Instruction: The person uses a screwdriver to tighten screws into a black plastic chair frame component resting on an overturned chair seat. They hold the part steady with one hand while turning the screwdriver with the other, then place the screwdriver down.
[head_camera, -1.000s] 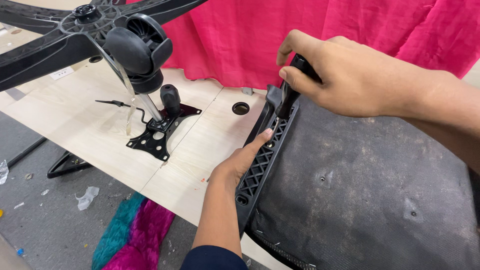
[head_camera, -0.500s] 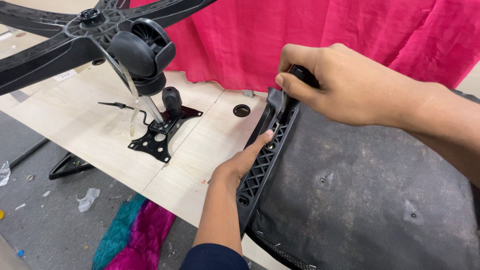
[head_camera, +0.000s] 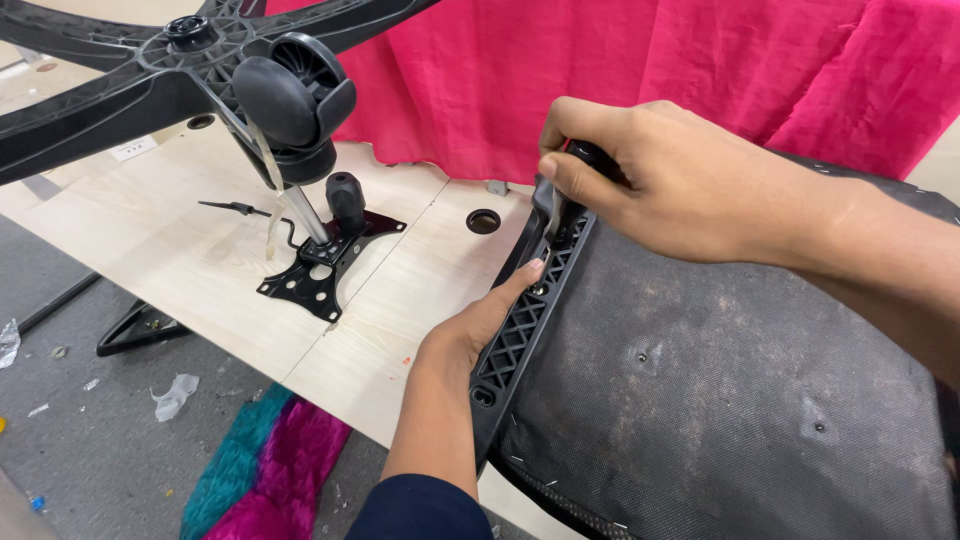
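Right hand (head_camera: 690, 185): grip closed around a black-handled screwdriver (head_camera: 585, 160), tip down on the black lattice rim (head_camera: 525, 325) of an upturned chair seat (head_camera: 720, 400) lying on the tabletop (head_camera: 200, 270) at right. Left hand (head_camera: 480, 325): grip open, fingers flat against that rim

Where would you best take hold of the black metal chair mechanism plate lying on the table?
Probably by the upright black knob on the mechanism plate, coming from above: the plate lies flat on the table, so its edges offer little, while the knob stands clear.
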